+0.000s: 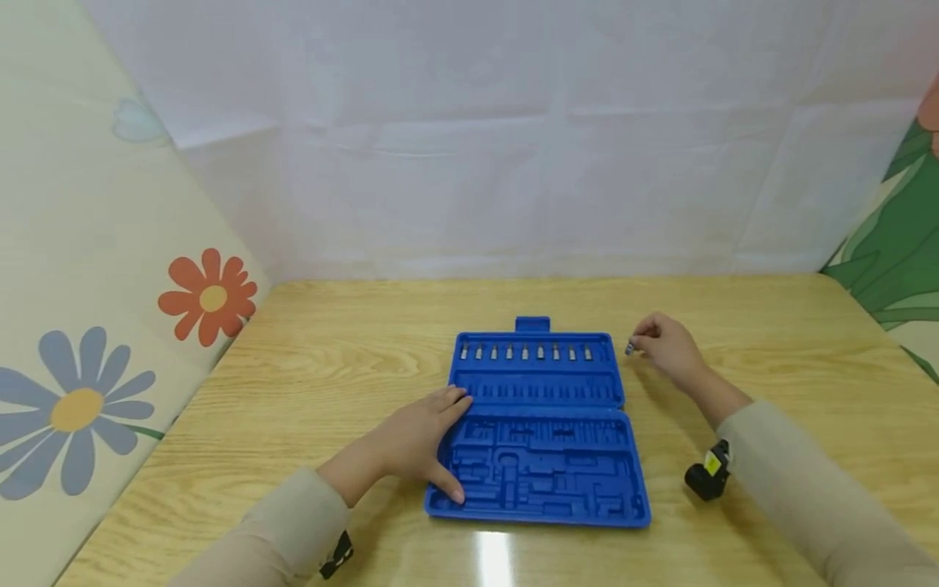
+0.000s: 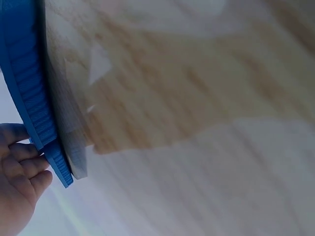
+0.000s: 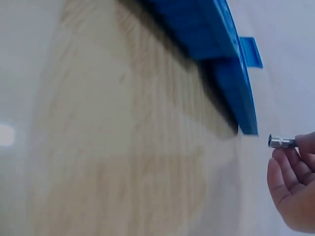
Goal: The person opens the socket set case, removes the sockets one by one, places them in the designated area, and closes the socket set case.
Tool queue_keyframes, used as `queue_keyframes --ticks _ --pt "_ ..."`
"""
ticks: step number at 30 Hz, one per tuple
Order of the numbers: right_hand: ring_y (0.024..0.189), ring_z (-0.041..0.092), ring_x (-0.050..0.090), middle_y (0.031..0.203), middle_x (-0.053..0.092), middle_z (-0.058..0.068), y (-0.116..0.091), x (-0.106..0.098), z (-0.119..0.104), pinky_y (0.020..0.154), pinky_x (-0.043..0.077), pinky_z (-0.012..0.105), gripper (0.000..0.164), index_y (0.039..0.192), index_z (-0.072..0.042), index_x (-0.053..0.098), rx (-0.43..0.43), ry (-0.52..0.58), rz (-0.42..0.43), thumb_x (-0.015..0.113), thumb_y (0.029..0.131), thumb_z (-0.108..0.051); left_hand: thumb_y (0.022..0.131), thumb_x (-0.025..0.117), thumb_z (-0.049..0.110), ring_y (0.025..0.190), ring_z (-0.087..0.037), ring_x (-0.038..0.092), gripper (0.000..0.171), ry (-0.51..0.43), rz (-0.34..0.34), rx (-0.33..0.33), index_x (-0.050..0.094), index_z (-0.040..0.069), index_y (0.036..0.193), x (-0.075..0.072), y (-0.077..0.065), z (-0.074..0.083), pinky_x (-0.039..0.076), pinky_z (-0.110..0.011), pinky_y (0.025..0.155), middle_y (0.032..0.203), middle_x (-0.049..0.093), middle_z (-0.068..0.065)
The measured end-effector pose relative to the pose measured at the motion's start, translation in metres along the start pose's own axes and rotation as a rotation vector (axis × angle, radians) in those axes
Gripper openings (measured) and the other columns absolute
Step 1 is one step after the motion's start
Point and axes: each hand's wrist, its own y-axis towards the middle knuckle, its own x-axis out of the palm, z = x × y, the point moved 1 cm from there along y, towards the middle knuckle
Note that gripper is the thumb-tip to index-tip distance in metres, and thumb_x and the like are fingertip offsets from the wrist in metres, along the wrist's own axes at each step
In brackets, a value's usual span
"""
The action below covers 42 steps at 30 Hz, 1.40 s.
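An opened blue plastic tool case (image 1: 550,481) lies on the table, its lid part at the back and its moulded tray in front. Upright in a row in the back part stand several small metal bits (image 1: 524,352). My left hand (image 1: 414,440) rests at the case's left edge, thumb over the front tray and fingers near the hinge. In the left wrist view, fingers (image 2: 34,167) touch the case's side. Right of the case, my right hand (image 1: 669,350) pinches a small silver socket (image 3: 282,141) between thumb and fingertips, just above the table.
The wooden table (image 1: 330,342) extends around the case. A blue latch tab (image 1: 532,324) sticks out at the case's back edge. Behind the table hangs a white cloth (image 1: 440,196). Flower-patterned panels (image 1: 81,244) stand at both sides.
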Motion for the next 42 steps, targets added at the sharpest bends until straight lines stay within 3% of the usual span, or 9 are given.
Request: queue_keyframes --ticks 6,11,19,30,42 --pt "0.084 0.028 0.05 0.093 0.05 0.018 -0.011 -0.015 0.014 0.066 0.045 0.032 0.014 0.097 0.007 0.045 0.073 -0.044 0.006 0.044 0.088 -0.005 0.048 0.053 0.077 0.127 -0.03 0.015 0.12 -0.003 -0.016 0.003 0.024 -0.001 0.135 0.0 0.0 0.0 0.018 -0.04 0.101 0.139 0.019 -0.017" --pt "0.079 0.027 0.05 0.091 0.05 0.018 -0.013 -0.021 0.019 0.062 0.045 0.031 0.015 0.097 0.008 0.045 0.067 -0.066 0.008 0.044 0.088 -0.005 0.048 0.053 0.076 0.127 -0.03 0.014 0.12 -0.011 -0.017 -0.008 0.023 0.0 0.135 0.0 -0.001 -0.001 0.017 -0.04 0.101 0.139 0.019 -0.016" --pt "0.061 0.012 0.048 0.076 0.053 0.012 -0.009 -0.024 0.026 0.053 0.044 0.025 0.013 0.091 0.01 0.046 0.087 -0.089 -0.009 0.047 0.084 0.0 0.048 0.054 0.076 0.127 -0.029 0.014 0.12 -0.015 -0.011 -0.016 0.024 0.0 0.135 0.0 -0.002 -0.001 0.018 -0.04 0.101 0.139 0.019 -0.016" --pt "0.059 0.012 0.05 0.069 0.054 0.01 0.002 -0.024 0.028 0.05 0.044 0.024 0.015 0.088 0.012 0.05 0.155 -0.161 -0.11 0.05 0.082 -0.002 0.047 0.054 0.076 0.127 -0.03 0.015 0.12 0.003 -0.004 -0.012 0.024 0.0 0.135 0.0 -0.002 -0.002 0.019 -0.041 0.101 0.139 0.02 -0.015" --pt "0.06 0.014 0.05 0.07 0.054 0.009 0.0 -0.025 0.027 0.05 0.044 0.025 0.013 0.083 0.008 0.051 0.19 -0.209 -0.081 0.053 0.081 -0.005 0.047 0.053 0.077 0.127 -0.029 0.015 0.12 0.007 -0.007 -0.013 0.024 0.002 0.136 0.0 0.002 -0.001 0.019 -0.041 0.101 0.14 0.019 -0.014"
